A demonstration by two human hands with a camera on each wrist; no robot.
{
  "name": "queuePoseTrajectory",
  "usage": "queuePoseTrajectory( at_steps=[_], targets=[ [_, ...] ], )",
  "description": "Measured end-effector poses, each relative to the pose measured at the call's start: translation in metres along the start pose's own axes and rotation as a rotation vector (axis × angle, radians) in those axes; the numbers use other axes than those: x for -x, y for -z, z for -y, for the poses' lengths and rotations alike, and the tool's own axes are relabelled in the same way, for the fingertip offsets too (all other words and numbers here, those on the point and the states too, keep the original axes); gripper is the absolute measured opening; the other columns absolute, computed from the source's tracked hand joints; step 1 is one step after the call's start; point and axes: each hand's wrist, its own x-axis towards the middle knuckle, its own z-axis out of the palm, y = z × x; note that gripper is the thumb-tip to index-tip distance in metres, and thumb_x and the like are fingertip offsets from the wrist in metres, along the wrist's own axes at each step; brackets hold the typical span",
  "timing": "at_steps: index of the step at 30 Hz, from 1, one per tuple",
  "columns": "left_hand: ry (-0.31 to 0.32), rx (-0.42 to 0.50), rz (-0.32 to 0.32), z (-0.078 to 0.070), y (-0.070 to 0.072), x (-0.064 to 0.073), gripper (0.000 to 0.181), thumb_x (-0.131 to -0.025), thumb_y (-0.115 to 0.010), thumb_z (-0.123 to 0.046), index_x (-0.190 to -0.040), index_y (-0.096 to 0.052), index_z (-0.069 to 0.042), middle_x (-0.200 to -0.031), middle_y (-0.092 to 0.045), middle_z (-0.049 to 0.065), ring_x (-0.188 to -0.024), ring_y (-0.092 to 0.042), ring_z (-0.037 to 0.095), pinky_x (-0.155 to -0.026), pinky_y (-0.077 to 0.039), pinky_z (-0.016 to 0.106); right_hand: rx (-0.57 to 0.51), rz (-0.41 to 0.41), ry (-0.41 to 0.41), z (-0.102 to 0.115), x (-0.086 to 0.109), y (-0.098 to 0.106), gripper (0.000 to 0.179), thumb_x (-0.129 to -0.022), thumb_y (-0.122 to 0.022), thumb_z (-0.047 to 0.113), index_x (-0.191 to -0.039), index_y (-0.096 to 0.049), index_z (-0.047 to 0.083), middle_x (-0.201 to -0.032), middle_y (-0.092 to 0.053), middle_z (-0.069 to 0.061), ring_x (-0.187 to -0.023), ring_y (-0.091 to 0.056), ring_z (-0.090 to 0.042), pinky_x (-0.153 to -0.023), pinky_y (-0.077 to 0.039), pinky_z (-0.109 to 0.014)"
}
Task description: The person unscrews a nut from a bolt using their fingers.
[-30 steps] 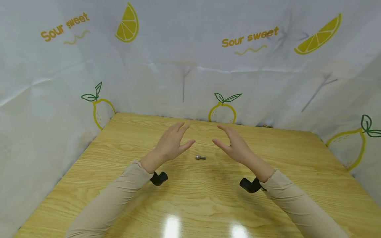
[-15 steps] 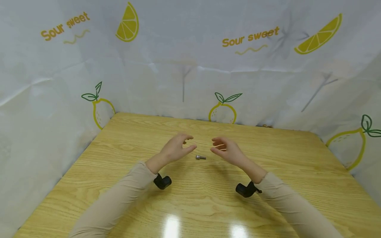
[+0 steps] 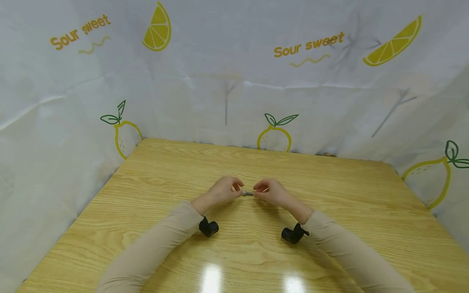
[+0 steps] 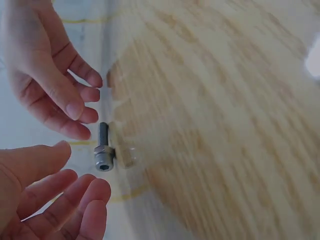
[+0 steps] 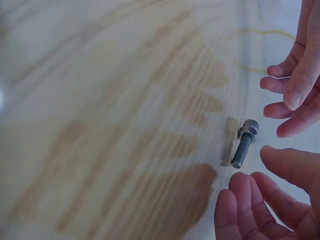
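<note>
- At the middle of the wooden surface (image 3: 249,252), between the two hands, lies a metal bolt (image 5: 244,143) on its side, its threaded shank aligned roughly from left to right.
- The bolt's socket head points toward the left hand, its shank end toward the right; a nut-like ring (image 4: 103,149) sits just below the head.
- Left hand (image 3: 222,190): grip apart, the thumb and bent fingers separated by a gap, near the head of the bolt; in the left wrist view the bolt lies just beyond the fingertips.
- Right hand (image 3: 275,193): grip likewise apart, fingers loosely curved, thumb and forefinger just beside the shank end, as the right wrist view shows.
- Behind each hand, a black wrist-worn device; one at the left wrist (image 3: 209,228), one at the right wrist (image 3: 293,235).
- Farther back along the arms, a beige left sleeve (image 3: 157,244) and a matching right sleeve (image 3: 348,246).
- Toward the near edge, two bright reflections on the surface.
- Beyond the surface, a white sheet (image 3: 183,106) printed with lemons, a lemon wedge (image 3: 157,30) and "Sour sweet" lettering (image 3: 309,44).
</note>
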Motion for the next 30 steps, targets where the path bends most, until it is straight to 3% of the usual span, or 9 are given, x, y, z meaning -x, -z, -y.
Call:
queuePoseTrajectory(
  at_steps=[8,13,20,30],
  targets=[
    [0.03,-0.081,0.024,0.0,-0.006,-0.006,0.031,-0.089,-0.063,-0.017,-0.115,-0.062,0.0,-0.097,-0.068,0.011,-0.085,-0.063,0.02,-0.076,-0.051,0.031,0.069,-0.006,-0.056,0.005,-0.005,-0.006,0.02,-0.087,-0.065,0.01,-0.102,-0.066,-0.003,-0.089,-0.065,-0.014,-0.07,-0.059,-0.015,-0.058,-0.047,-0.024],
    [0.038,-0.105,0.029,0.002,-0.007,-0.01,0.028,-0.089,-0.063,-0.015,-0.113,-0.064,0.0,-0.094,-0.068,0.01,-0.081,-0.06,0.017,-0.074,-0.049,0.028,0.099,-0.004,-0.067,0.005,-0.009,-0.007,0.016,-0.086,-0.066,0.01,-0.096,-0.066,-0.001,-0.081,-0.063,-0.01,-0.059,-0.053,-0.01,-0.054,-0.044,-0.023],
    [0.041,-0.136,0.023,-0.001,-0.008,-0.014,0.019,-0.088,-0.064,-0.011,-0.104,-0.068,-0.001,-0.091,-0.066,0.01,-0.078,-0.057,0.016,-0.071,-0.047,0.027,0.128,-0.016,-0.061,0.005,-0.013,-0.009,0.01,-0.083,-0.069,0.007,-0.087,-0.067,-0.001,-0.073,-0.062,-0.007,-0.058,-0.05,-0.009,-0.053,-0.042,-0.02],
    [0.043,-0.203,0.004,-0.001,-0.011,-0.014,0.008,-0.086,-0.067,-0.013,-0.09,-0.068,-0.006,-0.084,-0.064,0.005,-0.073,-0.053,0.012,-0.068,-0.045,0.025,0.191,0.027,-0.055,0.009,-0.011,-0.011,0.009,-0.086,-0.066,0.008,-0.086,-0.067,-0.001,-0.072,-0.062,-0.008,-0.062,-0.051,-0.011,-0.057,-0.04,-0.02]
  ],
)
